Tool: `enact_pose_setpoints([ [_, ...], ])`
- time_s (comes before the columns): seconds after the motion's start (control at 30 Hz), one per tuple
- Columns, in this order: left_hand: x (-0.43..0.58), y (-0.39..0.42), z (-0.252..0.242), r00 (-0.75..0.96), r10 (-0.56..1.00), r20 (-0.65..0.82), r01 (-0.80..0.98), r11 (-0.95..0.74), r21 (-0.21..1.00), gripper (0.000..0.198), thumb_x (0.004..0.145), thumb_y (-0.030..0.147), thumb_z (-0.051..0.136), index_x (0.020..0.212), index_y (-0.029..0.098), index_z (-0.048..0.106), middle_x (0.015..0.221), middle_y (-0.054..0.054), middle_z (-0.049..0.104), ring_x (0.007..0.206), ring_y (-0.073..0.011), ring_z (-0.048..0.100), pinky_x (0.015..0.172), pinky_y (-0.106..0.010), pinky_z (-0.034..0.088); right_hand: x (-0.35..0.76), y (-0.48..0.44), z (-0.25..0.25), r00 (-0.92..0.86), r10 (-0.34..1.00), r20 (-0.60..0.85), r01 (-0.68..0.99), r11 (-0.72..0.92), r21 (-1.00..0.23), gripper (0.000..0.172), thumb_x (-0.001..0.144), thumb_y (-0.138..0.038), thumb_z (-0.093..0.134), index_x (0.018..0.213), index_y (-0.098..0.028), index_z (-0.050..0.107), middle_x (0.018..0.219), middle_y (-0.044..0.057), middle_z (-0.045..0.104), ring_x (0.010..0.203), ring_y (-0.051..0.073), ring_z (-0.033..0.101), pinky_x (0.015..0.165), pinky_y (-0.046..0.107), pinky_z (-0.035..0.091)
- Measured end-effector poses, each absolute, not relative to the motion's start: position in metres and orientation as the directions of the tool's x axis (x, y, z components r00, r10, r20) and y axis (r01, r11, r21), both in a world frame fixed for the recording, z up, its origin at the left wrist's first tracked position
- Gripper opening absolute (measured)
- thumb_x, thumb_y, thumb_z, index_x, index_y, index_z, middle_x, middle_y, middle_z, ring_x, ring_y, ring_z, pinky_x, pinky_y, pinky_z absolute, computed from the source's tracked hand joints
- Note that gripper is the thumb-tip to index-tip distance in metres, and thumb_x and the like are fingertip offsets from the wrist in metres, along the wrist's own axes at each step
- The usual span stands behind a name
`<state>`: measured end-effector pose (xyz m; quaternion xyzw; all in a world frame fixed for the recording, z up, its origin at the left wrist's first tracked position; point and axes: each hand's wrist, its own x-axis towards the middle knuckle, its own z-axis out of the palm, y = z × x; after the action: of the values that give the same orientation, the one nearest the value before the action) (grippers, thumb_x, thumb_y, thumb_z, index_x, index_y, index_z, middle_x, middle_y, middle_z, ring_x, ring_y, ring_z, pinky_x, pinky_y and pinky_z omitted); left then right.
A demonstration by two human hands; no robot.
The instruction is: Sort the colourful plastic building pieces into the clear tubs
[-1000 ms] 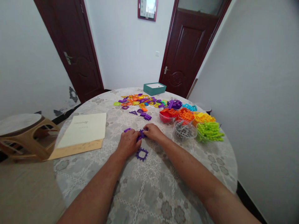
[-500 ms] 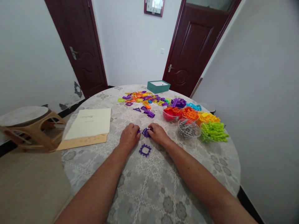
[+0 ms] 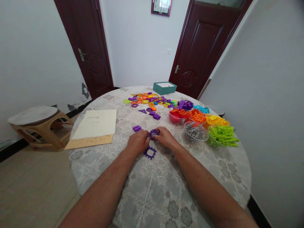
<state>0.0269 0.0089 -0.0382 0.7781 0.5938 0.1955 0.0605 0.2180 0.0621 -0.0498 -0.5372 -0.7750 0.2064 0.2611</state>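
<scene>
A dark purple toothed building piece (image 3: pixel 154 133) sits between my hands at the middle of the table. My right hand (image 3: pixel 165 137) pinches its right side between thumb and fingers. At its left edge my left hand (image 3: pixel 138 142) has its fingers closed on it, with the fingertips partly hidden. Just below, a purple square frame piece (image 3: pixel 150 152) with a toothed rim lies flat, close to the left fingers. Lighter purple ribbed pieces (image 3: pixel 137 128) lie behind my left hand, apart from it.
Loose coloured pieces (image 3: pixel 147 98) are heaped farther back, before a green box (image 3: pixel 164 88). Clear bowls of sorted pieces stand at right, among them a bowl of grey pieces (image 3: pixel 195 131) and green pieces (image 3: pixel 222 135). Paper sheets (image 3: pixel 95 123) lie left; a stool (image 3: pixel 42 126) stands beyond.
My left hand has moved away from the lighter purple pieces, now uncovered on the table, and come right to the toothed piece in my right hand. The view has shifted slightly.
</scene>
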Motion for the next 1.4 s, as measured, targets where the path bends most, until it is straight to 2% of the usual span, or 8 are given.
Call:
enact_pose_setpoints([
  [0.27,0.025,0.019,-0.044,0.175,0.917,0.359,0.569,-0.391,0.723,0.051,0.089,0.026,0.070,0.138,0.020,0.059,0.125,-0.011,0.070,0.088,-0.0179,0.068,0.089,-0.037,0.055,0.223,0.054,-0.043,-0.368,0.912,0.178,0.435,0.338,-0.834,0.015,0.082,-0.034,0.069,0.086,-0.020,0.064,0.078,-0.003,0.061,0.076,0.016,0.055,0.070,0.027,0.040],
  [0.5,0.023,0.022,-0.036,0.271,0.954,0.125,0.157,-0.172,0.973,0.047,0.082,0.038,0.077,0.124,0.016,0.068,0.087,-0.004,0.070,0.068,-0.0160,0.064,0.061,-0.028,0.051,0.220,0.045,-0.037,-0.400,0.916,-0.038,0.181,0.039,-0.983,0.033,0.079,-0.043,0.075,0.098,-0.020,0.063,0.072,-0.004,0.062,0.060,0.013,0.054,0.055,0.024,0.041],
  [0.7,0.010,0.027,-0.029,0.010,0.998,0.059,-0.098,-0.058,0.993,0.019,0.078,0.029,0.072,0.090,0.018,0.064,0.076,-0.001,0.066,0.062,-0.0139,0.063,0.057,-0.026,0.054,0.222,0.037,-0.023,-0.483,0.875,-0.037,0.362,0.161,-0.918,0.035,0.088,-0.054,0.066,0.095,-0.020,0.066,0.083,0.000,0.067,0.069,0.015,0.060,0.061,0.025,0.043],
  [0.83,0.006,0.030,-0.025,-0.178,0.984,-0.010,-0.266,-0.039,0.963,0.017,0.075,0.024,0.066,0.089,0.018,0.058,0.075,-0.002,0.068,0.053,-0.0110,0.057,0.041,-0.020,0.041,0.218,0.012,-0.013,-0.656,0.754,-0.031,0.630,0.525,-0.572,0.038,0.076,-0.046,0.084,0.102,-0.022,0.071,0.100,0.005,0.070,0.087,0.021,0.064,0.073,0.029,0.044],
  [0.97,0.010,0.029,-0.024,-0.145,0.988,-0.052,-0.303,0.006,0.953,0.025,0.076,0.021,0.063,0.100,0.015,0.059,0.093,-0.010,0.076,0.054,-0.0105,0.062,0.039,-0.018,0.043,0.207,-0.010,-0.014,-0.628,0.777,-0.052,0.736,0.571,-0.363,0.053,0.074,-0.042,0.084,0.120,-0.020,0.067,0.113,0.012,0.067,0.090,0.026,0.065,0.074,0.032,0.044],
  [1.1,0.014,0.029,-0.025,-0.080,0.990,-0.115,-0.353,0.080,0.932,0.032,0.076,0.019,0.064,0.107,0.015,0.058,0.094,-0.011,0.076,0.062,-0.0146,0.070,0.047,-0.023,0.055,0.205,-0.007,-0.011,-0.668,0.743,-0.035,0.695,0.607,-0.385,0.048,0.081,-0.035,0.076,0.124,-0.016,0.067,0.110,0.013,0.069,0.092,0.025,0.066,0.076,0.031,0.044],
  [1.27,0.015,0.029,-0.025,-0.071,0.988,-0.135,-0.358,0.101,0.928,0.032,0.077,0.017,0.065,0.109,0.015,0.059,0.090,-0.009,0.075,0.067,-0.0182,0.074,0.052,-0.026,0.060,0.214,0.014,-0.014,-0.629,0.775,0.056,0.661,0.572,-0.485,0.018,0.093,-0.021,0.054,0.092,-0.018,0.071,0.089,0.007,0.072,0.084,0.020,0.064,0.076,0.029,0.044],
  [1.4,0.015,0.031,-0.028,-0.071,0.989,-0.129,-0.309,0.101,0.946,0.032,0.078,0.020,0.068,0.109,0.015,0.060,0.089,-0.007,0.073,0.061,-0.0159,0.070,0.043,-0.021,0.052,0.218,0.029,-0.031,-0.412,0.902,0.133,0.553,0.363,-0.750,0.023,0.092,-0.020,0.053,0.109,-0.022,0.069,0.084,0.000,0.070,0.074,0.017,0.063,0.069,0.025,0.047],
])
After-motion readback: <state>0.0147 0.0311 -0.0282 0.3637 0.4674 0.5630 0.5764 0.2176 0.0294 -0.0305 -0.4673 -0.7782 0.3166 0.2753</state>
